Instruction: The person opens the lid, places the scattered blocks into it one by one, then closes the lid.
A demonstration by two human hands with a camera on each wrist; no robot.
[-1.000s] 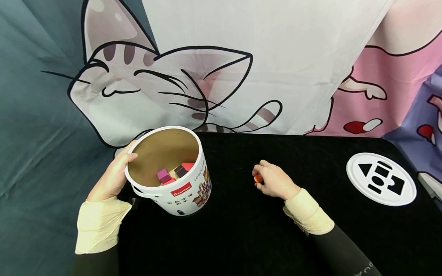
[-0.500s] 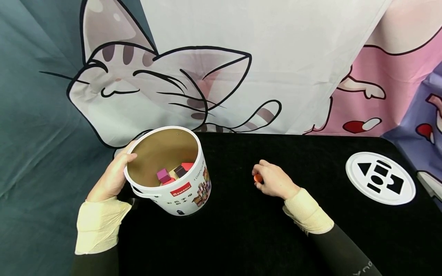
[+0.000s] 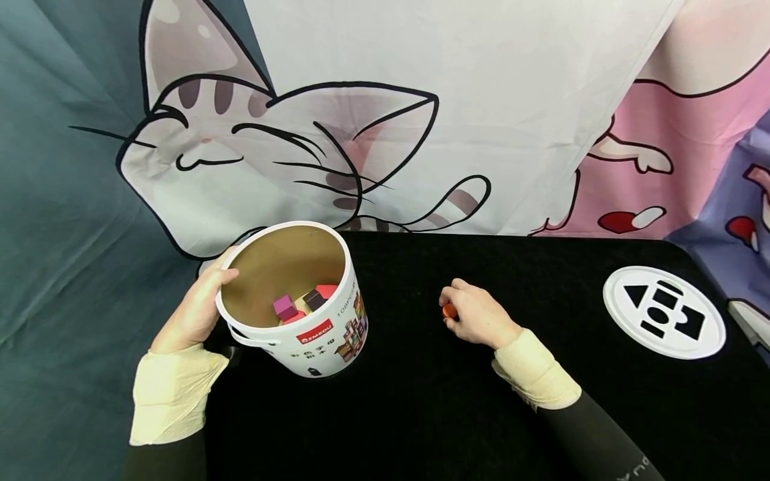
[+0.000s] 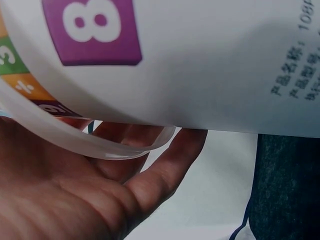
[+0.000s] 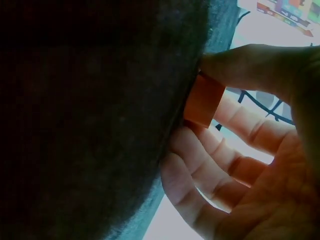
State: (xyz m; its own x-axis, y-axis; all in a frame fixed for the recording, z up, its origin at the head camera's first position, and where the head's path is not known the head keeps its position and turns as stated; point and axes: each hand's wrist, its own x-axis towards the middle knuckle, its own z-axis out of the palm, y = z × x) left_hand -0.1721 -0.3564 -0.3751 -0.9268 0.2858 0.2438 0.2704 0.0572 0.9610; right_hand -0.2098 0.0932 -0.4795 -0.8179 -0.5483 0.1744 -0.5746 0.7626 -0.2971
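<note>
My left hand grips the rim of a white bucket, thumb over the edge and fingers behind the outer wall. The bucket leans toward me, showing several coloured blocks inside, among them a purple block and a black one. Close by in the left wrist view, its plastic handle crosses in front of my fingers. Right of the bucket, my right hand pinches an orange block between thumb and fingers, down at the black tabletop. Part of that block is covered by the hand in the head view.
A white round lid with shaped cut-outs lies at the right of the black table. Behind the table hangs a cloth printed with a cartoon cat. Dark teal cloth borders the left side.
</note>
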